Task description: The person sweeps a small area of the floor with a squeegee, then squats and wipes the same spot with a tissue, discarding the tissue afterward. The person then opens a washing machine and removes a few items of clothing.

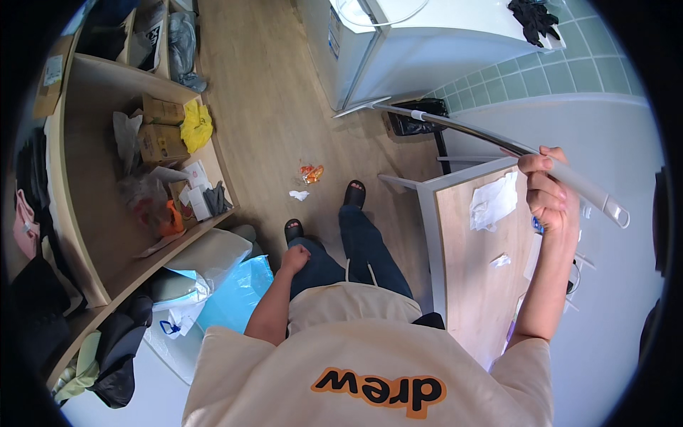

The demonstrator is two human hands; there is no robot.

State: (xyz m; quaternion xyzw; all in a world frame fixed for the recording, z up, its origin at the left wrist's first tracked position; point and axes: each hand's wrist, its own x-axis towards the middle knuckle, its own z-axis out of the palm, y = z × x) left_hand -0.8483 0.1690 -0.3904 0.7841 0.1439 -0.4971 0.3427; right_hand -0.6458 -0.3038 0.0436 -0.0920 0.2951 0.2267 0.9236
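Note:
My right hand (545,184) is wrapped around the grey grip of a long-handled floor tool with a metal pole (480,132). Its flat white head (363,107), a squeegee or a mop by its shape, lies against the base of the white fridge. A hanging loop ends the grip, above and to the right of the table. My left hand (296,259) hangs beside my left thigh with its fingers curled, and nothing shows in it. On the floor ahead of my feet lie an orange and clear crumpled wrapper (311,173) and a crumpled white tissue (299,196).
To the right stands a wooden-topped table (464,267) with a torn white paper sheet (493,202). A fridge (416,64) and a black plastic bag (411,121) are ahead. An open wooden shelf unit (101,176) with boxes lines the left, above a blue plastic bag (235,293).

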